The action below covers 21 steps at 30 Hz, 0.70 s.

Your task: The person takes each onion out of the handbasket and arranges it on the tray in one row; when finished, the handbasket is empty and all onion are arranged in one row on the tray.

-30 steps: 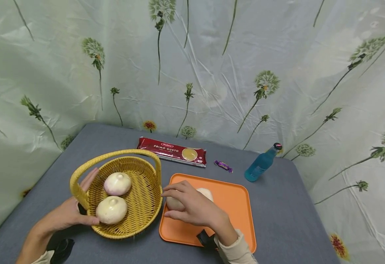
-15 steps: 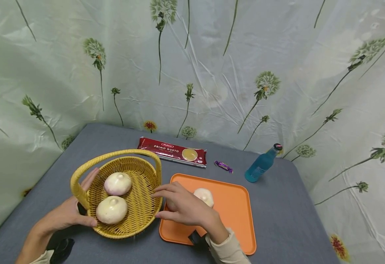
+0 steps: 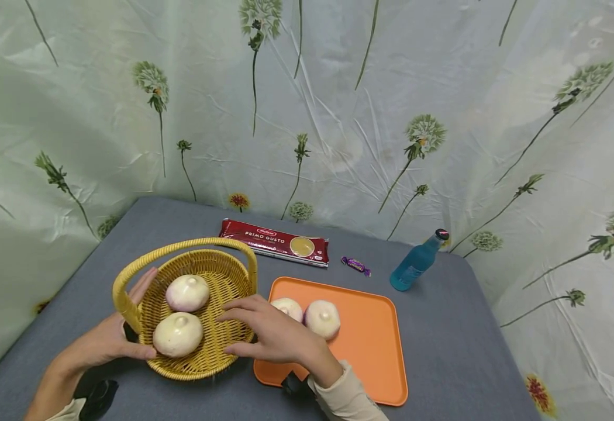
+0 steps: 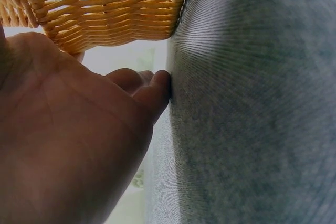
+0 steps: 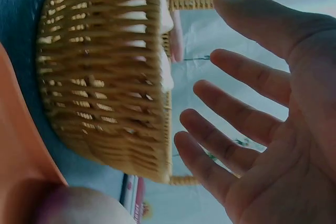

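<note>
I have the right hand [image 3: 272, 331] over the right edge of the basket [image 3: 221, 280], its fingers apart and holding nothing; the left hand [image 3: 108, 340] rests spread against the basket's left side. Two pale bulbs [image 3: 188, 292] [image 3: 178, 335] lie inside. Two other bulbs [image 3: 323, 320] [image 3: 288, 308] sit on the orange tray [image 3: 370, 351] just right of the basket, so I judge it half done.
</note>
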Each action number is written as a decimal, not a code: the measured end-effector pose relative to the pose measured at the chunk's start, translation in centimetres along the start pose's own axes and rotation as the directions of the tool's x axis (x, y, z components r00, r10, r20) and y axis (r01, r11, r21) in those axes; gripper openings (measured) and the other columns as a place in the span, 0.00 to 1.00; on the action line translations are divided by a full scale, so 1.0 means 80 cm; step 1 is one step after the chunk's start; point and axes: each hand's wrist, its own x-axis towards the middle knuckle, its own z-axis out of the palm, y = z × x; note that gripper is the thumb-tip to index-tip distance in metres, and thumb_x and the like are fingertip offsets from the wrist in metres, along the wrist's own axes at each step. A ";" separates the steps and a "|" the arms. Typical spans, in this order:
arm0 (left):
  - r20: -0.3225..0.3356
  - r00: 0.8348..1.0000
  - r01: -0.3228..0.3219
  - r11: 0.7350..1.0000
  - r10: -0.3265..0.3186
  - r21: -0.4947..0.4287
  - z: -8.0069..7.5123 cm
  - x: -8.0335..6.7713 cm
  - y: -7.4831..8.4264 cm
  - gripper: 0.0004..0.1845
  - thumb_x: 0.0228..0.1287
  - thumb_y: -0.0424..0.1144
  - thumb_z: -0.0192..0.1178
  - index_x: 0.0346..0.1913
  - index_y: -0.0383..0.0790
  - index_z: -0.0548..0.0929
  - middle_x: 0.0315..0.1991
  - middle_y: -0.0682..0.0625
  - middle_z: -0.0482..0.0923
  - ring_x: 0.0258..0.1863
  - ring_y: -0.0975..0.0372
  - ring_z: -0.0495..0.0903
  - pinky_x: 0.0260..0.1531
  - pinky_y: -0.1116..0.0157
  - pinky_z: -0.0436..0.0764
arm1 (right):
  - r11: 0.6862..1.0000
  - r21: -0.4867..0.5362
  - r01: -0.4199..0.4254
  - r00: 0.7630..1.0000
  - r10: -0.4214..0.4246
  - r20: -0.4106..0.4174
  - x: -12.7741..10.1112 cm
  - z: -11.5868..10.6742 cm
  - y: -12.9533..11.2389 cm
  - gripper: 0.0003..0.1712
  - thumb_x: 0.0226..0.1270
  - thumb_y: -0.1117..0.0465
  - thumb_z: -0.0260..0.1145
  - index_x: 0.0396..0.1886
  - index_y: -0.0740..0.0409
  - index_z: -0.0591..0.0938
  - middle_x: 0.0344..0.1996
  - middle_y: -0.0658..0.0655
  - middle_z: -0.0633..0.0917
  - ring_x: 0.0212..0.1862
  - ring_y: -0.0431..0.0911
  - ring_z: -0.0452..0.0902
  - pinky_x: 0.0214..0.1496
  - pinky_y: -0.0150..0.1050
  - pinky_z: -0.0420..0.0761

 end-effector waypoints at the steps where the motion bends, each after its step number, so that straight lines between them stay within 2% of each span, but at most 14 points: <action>1: -0.001 1.000 0.001 1.000 -0.001 0.001 0.000 0.000 0.000 0.71 0.44 0.31 0.76 0.81 0.51 0.32 0.82 0.56 0.24 0.74 0.79 0.28 0.57 0.88 0.44 | 1.000 0.004 0.000 1.000 0.000 0.002 0.003 0.003 0.000 0.27 0.73 0.45 0.63 0.67 0.49 0.77 0.67 0.50 0.75 0.68 0.42 0.67 0.69 0.33 0.66; 6: -0.004 1.000 0.011 1.000 -0.011 0.007 0.000 0.000 0.000 0.72 0.44 0.30 0.76 0.81 0.49 0.32 0.82 0.53 0.23 0.74 0.80 0.29 0.56 0.88 0.43 | 1.000 0.002 0.000 1.000 0.000 0.010 0.015 0.016 -0.001 0.28 0.73 0.45 0.63 0.68 0.48 0.76 0.67 0.49 0.75 0.69 0.41 0.67 0.70 0.32 0.64; 12: -0.007 1.000 0.018 1.000 -0.018 0.003 0.001 0.000 0.000 0.72 0.43 0.30 0.76 0.81 0.52 0.32 0.81 0.47 0.23 0.73 0.80 0.29 0.56 0.88 0.44 | 0.998 0.053 -0.013 1.000 0.013 0.004 0.032 0.027 -0.004 0.29 0.72 0.43 0.63 0.68 0.46 0.75 0.70 0.48 0.73 0.69 0.39 0.65 0.70 0.31 0.64; 21: -0.014 0.999 0.035 0.999 -0.035 0.001 0.002 -0.001 -0.002 0.72 0.43 0.30 0.76 0.81 0.52 0.32 0.82 0.50 0.23 0.73 0.81 0.30 0.58 0.86 0.40 | 0.993 0.113 0.019 1.000 -0.020 0.005 0.058 0.038 -0.007 0.35 0.72 0.45 0.64 0.74 0.49 0.67 0.71 0.46 0.71 0.74 0.35 0.59 0.74 0.33 0.58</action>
